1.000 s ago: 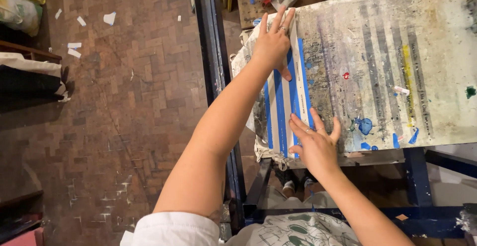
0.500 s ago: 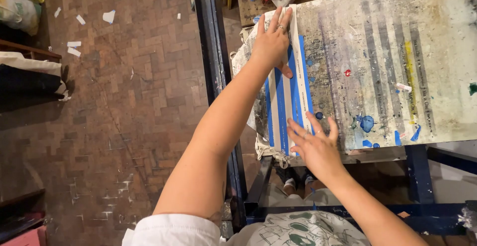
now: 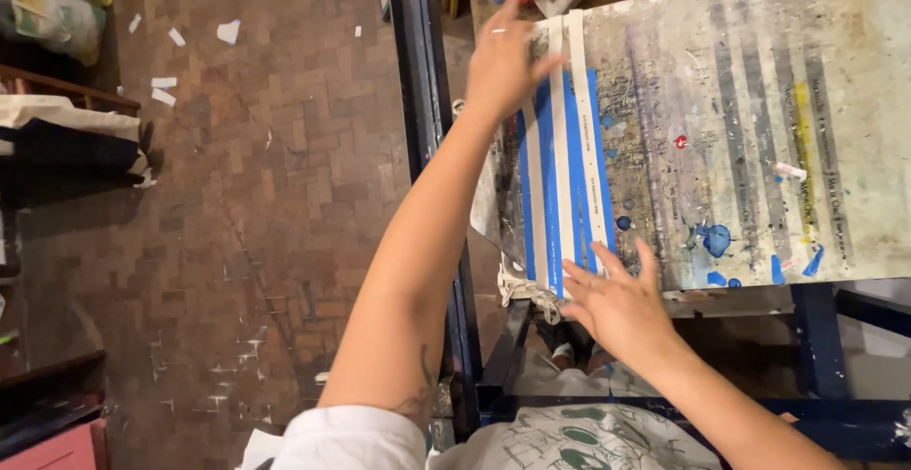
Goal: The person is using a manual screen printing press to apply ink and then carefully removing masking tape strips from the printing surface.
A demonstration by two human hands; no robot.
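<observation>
Your board (image 3: 740,129), paint-stained, lies across the blue frame (image 3: 418,100), with the blue-and-white striped strip (image 3: 560,176) along its left edge. Your left hand (image 3: 503,62) has lifted off the strip's far end since a second ago, fingers loosely open, holding nothing. Your right hand (image 3: 617,299) stays flat and spread on the near end, so the smoothing looks nearly finished.

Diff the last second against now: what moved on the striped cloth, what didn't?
The left hand slid slightly toward the far end of the blue and white striped cloth, fingers now less spread. The right hand stayed flat near its close end. Nothing was gripped or released. The paint-stained board did not move.
</observation>
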